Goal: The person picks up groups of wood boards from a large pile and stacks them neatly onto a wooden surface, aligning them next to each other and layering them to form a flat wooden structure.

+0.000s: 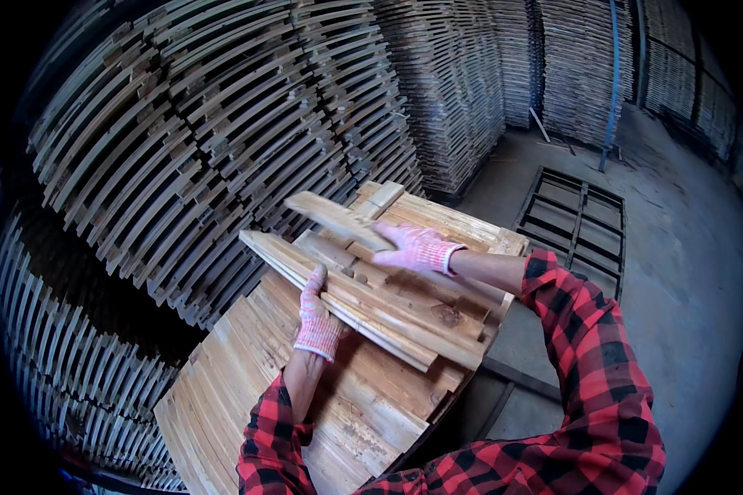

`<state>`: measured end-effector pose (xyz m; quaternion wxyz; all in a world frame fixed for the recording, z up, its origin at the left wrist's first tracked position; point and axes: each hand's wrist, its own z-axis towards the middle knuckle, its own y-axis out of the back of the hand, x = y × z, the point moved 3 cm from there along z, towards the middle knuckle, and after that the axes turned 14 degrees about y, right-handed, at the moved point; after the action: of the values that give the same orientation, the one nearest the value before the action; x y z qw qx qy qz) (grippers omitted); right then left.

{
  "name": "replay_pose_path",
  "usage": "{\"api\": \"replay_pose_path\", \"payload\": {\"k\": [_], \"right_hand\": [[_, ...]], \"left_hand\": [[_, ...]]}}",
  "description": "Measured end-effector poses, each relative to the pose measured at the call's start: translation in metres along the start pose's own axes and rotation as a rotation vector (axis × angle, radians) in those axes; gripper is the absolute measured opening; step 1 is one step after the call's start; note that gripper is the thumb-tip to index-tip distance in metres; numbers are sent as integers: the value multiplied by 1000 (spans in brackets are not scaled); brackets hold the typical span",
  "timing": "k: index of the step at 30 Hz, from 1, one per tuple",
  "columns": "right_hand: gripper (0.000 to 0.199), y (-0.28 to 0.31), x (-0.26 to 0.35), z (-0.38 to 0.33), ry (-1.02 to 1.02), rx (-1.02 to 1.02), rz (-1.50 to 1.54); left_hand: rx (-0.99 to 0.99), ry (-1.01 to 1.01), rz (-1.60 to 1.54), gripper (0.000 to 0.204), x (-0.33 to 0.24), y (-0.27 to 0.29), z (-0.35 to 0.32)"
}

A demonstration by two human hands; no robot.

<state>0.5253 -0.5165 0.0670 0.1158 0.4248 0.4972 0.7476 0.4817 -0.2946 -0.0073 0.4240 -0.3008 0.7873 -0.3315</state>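
Nearest the camera, 2 forearms in red-and-black checked sleeves (603, 396) are seen entering from the lower edge. Both hands are covered by pink-and-white knitted gloves.

The left hand (315, 318) is laid on the near edge of a bundle of loose wooden slats (388, 309); its grip is closed over that edge, fingers curled around the slats, thumb side hidden beneath. The bundle lies slantwise on top of a flat stack of planks (248, 388), which serves here as the table and is seen reaching down toward the lower left of the picture.

A little further off, the right hand (417, 247) is placed flat on the upper slats of the same bundle, its grip spread with fingers extended and pressed down on the wood rather than pinching anything. Just beyond its fingertips a single shorter board (334, 216) is seen jutting out toward the left, resting on the others.

Behind the table, tall stacks of spaced slats (182, 140) are ranged in curved rows across the left and centre. To the right, a dark metal frame (574, 219) is laid on the concrete floor (685, 272). Furthest away, more stacked timber (570, 66) is seen along the back wall, with a blue upright pole (612, 91) beside it.
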Motion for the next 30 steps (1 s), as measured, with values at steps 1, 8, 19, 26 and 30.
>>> {"api": "replay_pose_path", "payload": {"k": [1, 8, 19, 26, 30], "right_hand": [[87, -11, -22, -2, 26, 15, -44], [83, -26, 18, -11, 71, 134, 50], [66, 11, -68, 0, 0, 121, -104], [41, 5, -10, -13, 352, 88, -45], [65, 37, -7, -34, 292, -256, 132]], "left_hand": [[-19, 13, -21, 58, 1, 5, -1], [17, 30, 3, 64, -11, 10, -1], [-6, -9, 227, 105, -2, -11, 18], [-50, -258, 381, 106, 15, -46, 27], [227, -106, 388, 107, 20, -88, 42]]}}
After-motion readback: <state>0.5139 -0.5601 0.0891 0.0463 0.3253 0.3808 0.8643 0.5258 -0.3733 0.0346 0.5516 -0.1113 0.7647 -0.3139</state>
